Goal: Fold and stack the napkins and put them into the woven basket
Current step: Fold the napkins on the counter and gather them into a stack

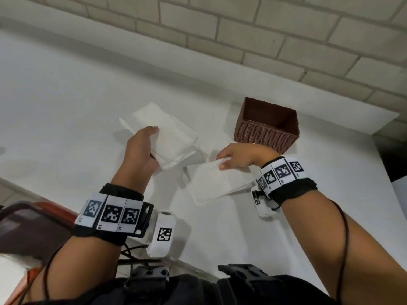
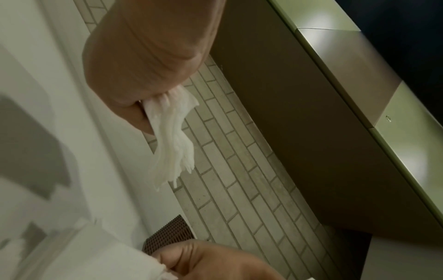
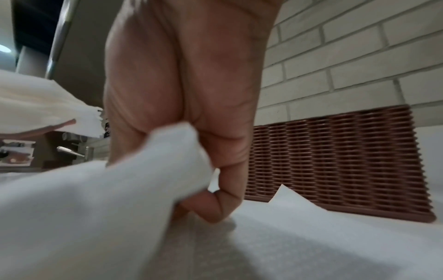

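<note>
Left hand [image 1: 143,148] gripped the napkin stack [image 1: 169,137], right hand [image 1: 240,156] pinched a worktop napkin [image 1: 218,183] — best squared on top before the woven basket [image 1: 267,124].

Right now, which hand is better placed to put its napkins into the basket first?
Right, probably. The right hand pinches a folded napkin just in front of the woven basket. The left hand holds the stack of napkins farther to the left.

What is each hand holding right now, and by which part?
The left hand grips a stack of folded napkins by its near end. The right hand pinches a single napkin at its far edge.
</note>
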Tool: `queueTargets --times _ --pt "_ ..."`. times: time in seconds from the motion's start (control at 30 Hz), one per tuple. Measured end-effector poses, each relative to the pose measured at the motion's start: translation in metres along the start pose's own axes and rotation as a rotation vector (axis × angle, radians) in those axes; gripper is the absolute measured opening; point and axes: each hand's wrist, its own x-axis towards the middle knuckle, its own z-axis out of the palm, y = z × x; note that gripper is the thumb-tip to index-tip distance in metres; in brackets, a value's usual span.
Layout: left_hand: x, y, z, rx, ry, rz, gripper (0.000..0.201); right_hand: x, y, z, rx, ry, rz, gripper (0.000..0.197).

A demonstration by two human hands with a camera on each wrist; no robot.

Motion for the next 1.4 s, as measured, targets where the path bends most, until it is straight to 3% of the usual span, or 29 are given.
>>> queueTargets --times 0.27,0.4,0.6,0.7,0.87,1.0,1.13,1.23,1.4 --pt "0.006 -0.001 -0.004 0.032 0.012 -0.004 0.005 -0.001 -0.011 -0.009 0.006 -0.014 -0.05 0.024" --pt "0.005 -0.004 -0.001 0.045 0.002 -0.014 0.005 0.003 -0.016 -0.002 -0.115 -0.023 -0.008 0.029" --pt "0.004 -0.006 0.003 0.051 0.006 -0.017 0.007 0.009 -0.028 0.028 -0.248 0.283 -0.098 0.05" --pt "0.004 -0.007 0.005 0.049 -0.004 -0.019 0.007 0.014 -0.041 0.046 -0.309 0.293 -0.129 0.057" --pt "0.003 -0.008 0.008 0.06 -0.009 -0.019 0.008 0.008 -0.057 0.052 -0.414 0.234 -0.036 0.048" --pt "0.004 -0.01 0.009 0.071 -0.02 -0.018 0.008 -0.005 -0.067 0.059 -0.465 0.294 -0.112 0.025" --pt "0.007 -0.01 0.01 0.07 -0.022 -0.014 0.009 -0.02 -0.063 0.066 -0.302 0.404 -0.246 0.023" --pt "0.009 -0.008 0.009 0.065 -0.036 -0.01 0.007 -0.025 -0.057 0.064 -0.148 0.338 -0.227 0.02" --pt "0.009 -0.008 0.01 0.056 -0.029 -0.009 0.008 -0.049 -0.048 0.029 -0.114 0.26 -0.148 0.018"
